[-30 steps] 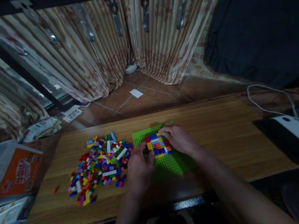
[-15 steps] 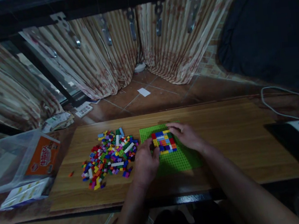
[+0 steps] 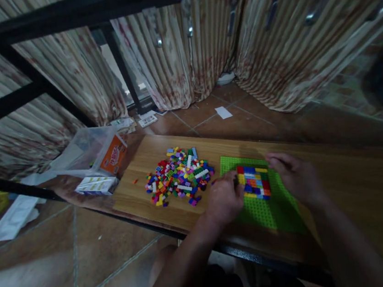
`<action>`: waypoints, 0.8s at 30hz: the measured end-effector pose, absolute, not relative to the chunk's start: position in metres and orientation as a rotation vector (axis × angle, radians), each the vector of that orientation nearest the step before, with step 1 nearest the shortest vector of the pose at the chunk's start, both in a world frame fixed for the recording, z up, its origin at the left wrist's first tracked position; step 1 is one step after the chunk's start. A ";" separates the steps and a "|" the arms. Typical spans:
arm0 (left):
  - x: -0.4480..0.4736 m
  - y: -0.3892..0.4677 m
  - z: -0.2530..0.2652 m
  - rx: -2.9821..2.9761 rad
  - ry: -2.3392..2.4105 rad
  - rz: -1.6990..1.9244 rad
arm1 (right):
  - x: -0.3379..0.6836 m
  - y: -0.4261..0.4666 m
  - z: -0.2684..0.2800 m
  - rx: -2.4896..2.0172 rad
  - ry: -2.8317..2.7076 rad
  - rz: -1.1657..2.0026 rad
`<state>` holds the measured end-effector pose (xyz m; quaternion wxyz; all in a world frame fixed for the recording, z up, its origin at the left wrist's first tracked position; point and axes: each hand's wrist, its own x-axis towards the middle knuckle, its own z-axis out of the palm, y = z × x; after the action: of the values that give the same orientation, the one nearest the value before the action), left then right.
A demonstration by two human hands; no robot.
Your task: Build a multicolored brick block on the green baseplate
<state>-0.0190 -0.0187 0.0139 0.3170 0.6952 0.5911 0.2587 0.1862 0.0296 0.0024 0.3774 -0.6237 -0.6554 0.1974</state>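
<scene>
A green studded baseplate (image 3: 269, 215) lies on the wooden table, with a block of multicoloured toy bricks (image 3: 254, 182) on it. My left hand (image 3: 225, 199) is over the plate's left edge, its fingers curled together beside the block's left side; what they hold, if anything, is hidden. To the right of the block, above the plate, is my right hand (image 3: 297, 177), its thumb and fingers drawn together. Nothing can be made out between them. A heap of loose toy bricks (image 3: 181, 174) in many colours spreads to the left of my left hand.
Past the table's left end stand a clear plastic bin (image 3: 90, 150) with an orange label and a white-and-yellow box (image 3: 96, 185). One small orange brick (image 3: 135, 181) lies apart from the heap. Striped curtains (image 3: 175, 62) hang behind, and a paper (image 3: 223, 112) lies on the floor tiles.
The camera has turned left, so the scene sits further right and tilted. My right hand has drawn back from the block's top right corner, and its fingers have closed. My left hand stays beside the block.
</scene>
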 end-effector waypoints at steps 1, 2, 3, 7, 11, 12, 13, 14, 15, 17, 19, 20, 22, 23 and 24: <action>-0.022 -0.019 0.015 1.819 1.574 0.686 | 0.185 0.029 0.002 -1.598 -1.685 0.499; -0.026 -0.018 0.016 1.808 1.593 0.691 | 0.183 0.028 0.001 -1.604 -1.695 0.497; -0.030 -0.018 0.017 1.798 1.612 0.696 | 0.182 0.027 0.001 -1.615 -1.702 0.493; -0.047 -0.016 0.022 1.754 1.672 0.722 | 0.175 0.023 0.000 -1.673 -1.706 0.495; -0.058 -0.016 0.023 1.759 1.687 0.798 | 0.167 0.021 0.002 -1.682 -1.681 0.482; -0.059 -0.017 0.023 1.758 1.682 0.820 | 0.165 0.020 0.003 -1.677 -1.653 0.454; -0.059 -0.018 0.023 1.756 1.674 0.840 | 0.164 0.020 0.003 -1.672 -1.620 0.421; -0.059 -0.018 0.023 1.754 1.662 0.859 | 0.163 0.020 0.003 -1.666 -1.578 0.385; -0.059 -0.019 0.023 1.748 1.651 0.880 | 0.162 0.019 0.004 -1.658 -1.533 0.353; -0.057 -0.020 0.023 1.728 1.634 0.932 | 0.159 0.019 0.005 -1.636 -1.471 0.325; -0.056 -0.020 0.025 1.705 1.605 1.017 | 0.154 0.017 0.007 -1.607 -1.436 0.327; -0.056 -0.020 0.026 1.688 1.586 1.078 | 0.151 0.016 0.008 -1.596 -1.422 0.330; -0.057 -0.021 0.029 1.648 1.542 1.232 | 0.139 0.011 0.010 -1.586 -1.421 0.338; -0.057 -0.022 0.031 1.629 1.520 1.315 | 0.131 0.008 0.011 -1.583 -1.438 0.348; -0.057 -0.024 0.033 1.615 1.502 1.395 | 0.123 0.004 0.011 -1.569 -1.479 0.371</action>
<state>-0.0568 -0.0238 0.0332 0.2629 0.5970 0.5554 0.5158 0.1227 0.0036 0.0106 0.4588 -0.6372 -0.6006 0.1508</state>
